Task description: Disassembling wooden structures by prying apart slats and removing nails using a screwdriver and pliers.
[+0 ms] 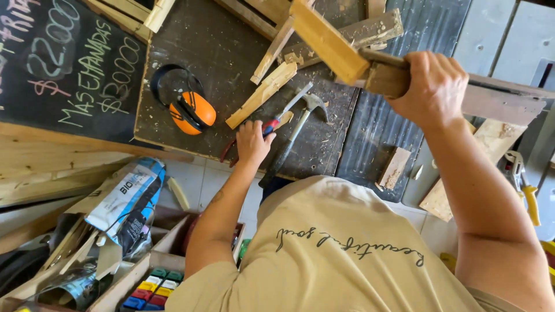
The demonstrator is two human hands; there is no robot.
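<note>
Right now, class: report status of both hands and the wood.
Left hand on red-handled pliers. Right hand grips wooden frame, lifted. Claw hammer lies alongside.

ear defenders (188,107) left of hammer (298,124), both on board (231,52)

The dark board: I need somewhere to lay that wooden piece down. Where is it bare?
On the dark board, one bare patch lies between the orange earmuffs and the pale wood strip. The grooved mat below the right hand is mostly open. It is crowded around the left hand and hammer, and among the scraps above.
</note>
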